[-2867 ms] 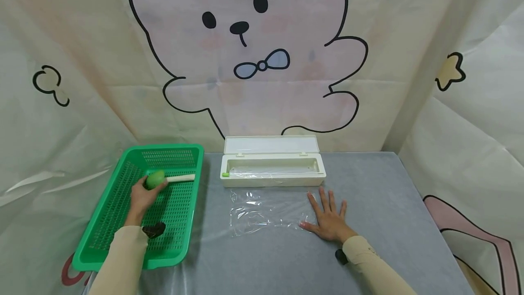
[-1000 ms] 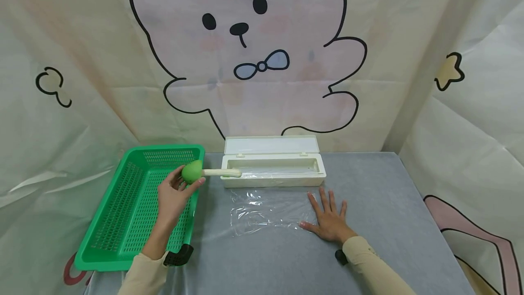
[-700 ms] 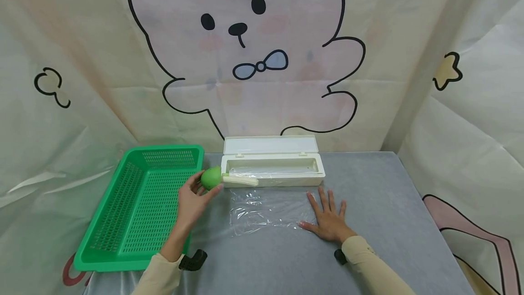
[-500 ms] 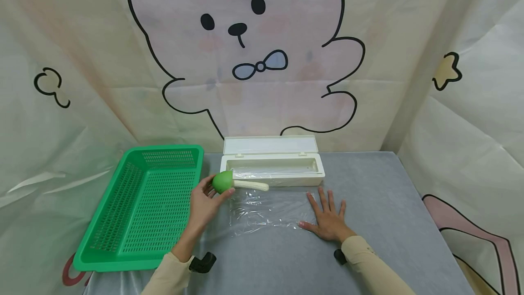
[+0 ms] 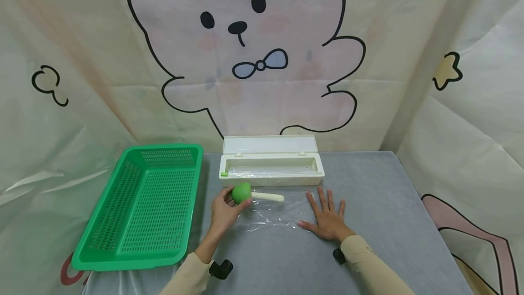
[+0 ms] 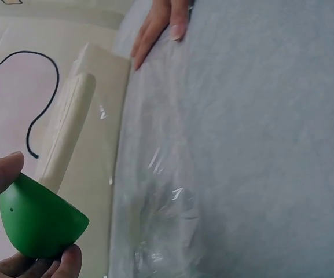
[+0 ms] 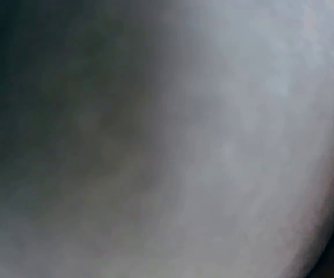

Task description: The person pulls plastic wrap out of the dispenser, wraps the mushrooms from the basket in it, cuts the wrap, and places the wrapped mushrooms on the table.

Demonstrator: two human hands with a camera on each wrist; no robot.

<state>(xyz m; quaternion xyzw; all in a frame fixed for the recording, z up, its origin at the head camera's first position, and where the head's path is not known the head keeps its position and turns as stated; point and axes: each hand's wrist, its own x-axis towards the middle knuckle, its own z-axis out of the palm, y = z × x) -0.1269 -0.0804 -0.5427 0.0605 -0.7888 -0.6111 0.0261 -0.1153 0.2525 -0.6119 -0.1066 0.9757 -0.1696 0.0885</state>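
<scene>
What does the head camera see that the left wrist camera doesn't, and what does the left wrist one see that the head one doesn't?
Only the head view shows the green basket, the drawn bear's face and its blue bow.

Only the left wrist view clearly shows a tiny dark spot on the green thing.

Both show the left hand holding that thing, its pale stick, the right hand, the clear plastic, the white box and the grey table.
</scene>
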